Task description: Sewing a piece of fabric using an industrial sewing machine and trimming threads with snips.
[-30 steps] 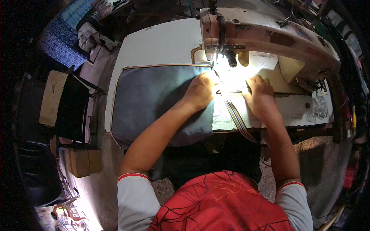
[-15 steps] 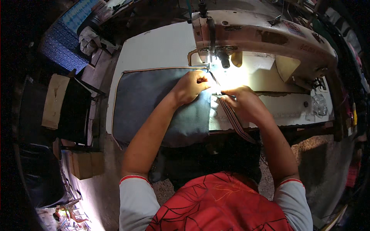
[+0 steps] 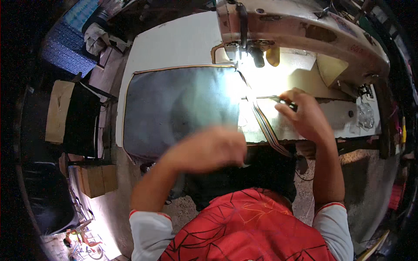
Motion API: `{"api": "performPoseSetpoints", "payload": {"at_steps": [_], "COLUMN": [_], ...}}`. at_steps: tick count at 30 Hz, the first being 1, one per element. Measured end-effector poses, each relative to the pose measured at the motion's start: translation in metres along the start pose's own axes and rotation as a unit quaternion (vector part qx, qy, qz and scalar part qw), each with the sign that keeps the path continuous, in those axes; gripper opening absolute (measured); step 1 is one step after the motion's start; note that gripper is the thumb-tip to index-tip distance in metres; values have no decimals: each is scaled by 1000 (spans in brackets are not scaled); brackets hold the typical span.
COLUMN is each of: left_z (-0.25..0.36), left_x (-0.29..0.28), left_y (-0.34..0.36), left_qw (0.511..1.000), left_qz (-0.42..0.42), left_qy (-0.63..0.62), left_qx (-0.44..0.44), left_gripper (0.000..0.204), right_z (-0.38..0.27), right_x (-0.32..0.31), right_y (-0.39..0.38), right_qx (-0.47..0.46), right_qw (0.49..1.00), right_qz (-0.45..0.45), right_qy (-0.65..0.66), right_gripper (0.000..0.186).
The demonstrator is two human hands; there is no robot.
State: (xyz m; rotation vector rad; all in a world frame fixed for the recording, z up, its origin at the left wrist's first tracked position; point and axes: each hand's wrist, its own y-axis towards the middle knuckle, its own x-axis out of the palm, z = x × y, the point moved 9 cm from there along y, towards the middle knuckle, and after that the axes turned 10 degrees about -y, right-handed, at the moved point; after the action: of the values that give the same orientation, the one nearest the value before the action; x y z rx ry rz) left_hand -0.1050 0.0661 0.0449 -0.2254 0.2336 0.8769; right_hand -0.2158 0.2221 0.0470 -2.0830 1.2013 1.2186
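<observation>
My left hand [image 3: 211, 148] is blurred at the table's front edge, below the dark grey fabric piece [image 3: 159, 108]; a small pale bit shows at its fingertips, too smeared to name. My right hand [image 3: 305, 113] grips a thin tool [image 3: 273, 97] with a dark handle, perhaps scissors, pointing left across striped tape [image 3: 264, 123]. The tape runs from the fabric's corner, under the lit needle area of the sewing machine [image 3: 305, 28], down over the table edge. A narrow piping [image 3: 183, 68] lines the fabric's top and left sides.
At left stand a black seat with a cardboard sheet [image 3: 59, 112] on it and a cardboard box [image 3: 93, 180], with blue patterned cloth [image 3: 69, 43] behind. A clear plastic bag [image 3: 365, 115] lies at the white table's [image 3: 170, 39] right end.
My left hand has moved from beside the needle down toward me, to the table edge. My right hand has shifted right with the tool, which now shows more clearly.
</observation>
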Motion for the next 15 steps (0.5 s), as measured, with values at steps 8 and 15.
{"api": "performPoseSetpoints", "payload": {"at_steps": [8,15], "left_z": [-8,-40], "left_x": [-4,3], "left_y": [8,-9], "left_qw": [883,865], "left_qz": [269,258], "left_qy": [386,429], "left_qx": [12,-27], "left_gripper": [72,81], "right_z": [-26,-61], "right_x": [10,52], "right_y": [-12,-17], "right_qx": [-27,-199], "right_qw": [993,976], "right_qz": [41,-18], "right_qy": [109,-83], "right_gripper": [39,64]}}
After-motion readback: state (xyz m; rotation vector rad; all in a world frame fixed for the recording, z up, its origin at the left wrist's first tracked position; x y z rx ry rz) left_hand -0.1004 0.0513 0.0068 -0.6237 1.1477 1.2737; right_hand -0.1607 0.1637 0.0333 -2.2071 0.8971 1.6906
